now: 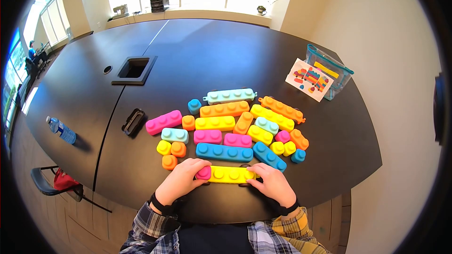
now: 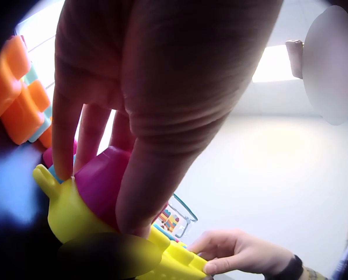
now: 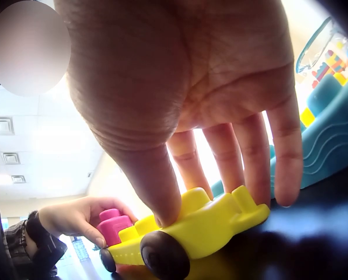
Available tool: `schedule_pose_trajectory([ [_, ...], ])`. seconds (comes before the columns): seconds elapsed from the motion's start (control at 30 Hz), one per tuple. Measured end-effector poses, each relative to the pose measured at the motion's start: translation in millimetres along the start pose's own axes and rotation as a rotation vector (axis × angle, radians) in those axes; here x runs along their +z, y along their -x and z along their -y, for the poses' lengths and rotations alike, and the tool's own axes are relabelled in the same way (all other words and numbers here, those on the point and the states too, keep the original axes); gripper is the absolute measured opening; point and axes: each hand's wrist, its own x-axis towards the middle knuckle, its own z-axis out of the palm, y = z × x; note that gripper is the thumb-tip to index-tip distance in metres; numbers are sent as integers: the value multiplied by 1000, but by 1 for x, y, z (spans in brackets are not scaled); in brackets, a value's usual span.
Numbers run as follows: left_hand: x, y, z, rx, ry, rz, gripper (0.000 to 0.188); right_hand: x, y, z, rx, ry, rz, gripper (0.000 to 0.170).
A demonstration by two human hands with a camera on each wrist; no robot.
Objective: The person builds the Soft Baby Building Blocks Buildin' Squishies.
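A long yellow wheeled block (image 1: 233, 174) lies near the table's front edge, with dark wheels showing in the right wrist view. On its left end sits a small magenta block (image 1: 203, 173), which my left hand (image 1: 181, 180) pinches between thumb and fingers. My right hand (image 1: 274, 184) grips the yellow block's right end, thumb on the near side and fingers on the far side. In the left wrist view the magenta block (image 2: 105, 182) is partly covered by the left thumb. Just beyond the hands lie a long blue block (image 1: 224, 152) and a shorter blue block (image 1: 269, 156).
Many coloured blocks, among them a magenta one (image 1: 164, 122) and an orange wheeled one (image 1: 282, 109), spread beyond the hands. A picture card (image 1: 310, 79) leans on a clear bag (image 1: 329, 68) at right. A water bottle (image 1: 62, 130) and black holder (image 1: 133, 122) are at left.
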Motion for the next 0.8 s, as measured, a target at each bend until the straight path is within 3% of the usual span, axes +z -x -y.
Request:
schedule_pose_trajectory([
  [0.1,-1,1,3,8,-24,9,55,-1,1,0,15,19,8,32],
  [0.2,-26,0,6,89,16,-39,82,-4,0,2,9,12,2,34],
  [0.23,-43,-2,0,-42,134,-50,78,-6,0,4,8,12,2,34],
  [0.3,-69,0,15,-99,13,-250,70,-10,0,7,6,-37,-69,35],
  [0.37,-85,-7,56,-41,-243,-455,61,-13,1,5,7,-29,-79,35],
  [0.43,-98,-9,90,-139,-485,-427,59,-13,1,3,5,-22,-89,35],
  [0.57,-107,-13,128,-273,-635,-268,63,-9,4,-1,-17,-21,-105,33],
  [0.8,-102,-23,154,-244,-578,-242,53,-7,5,-1,-17,-25,-114,31],
])
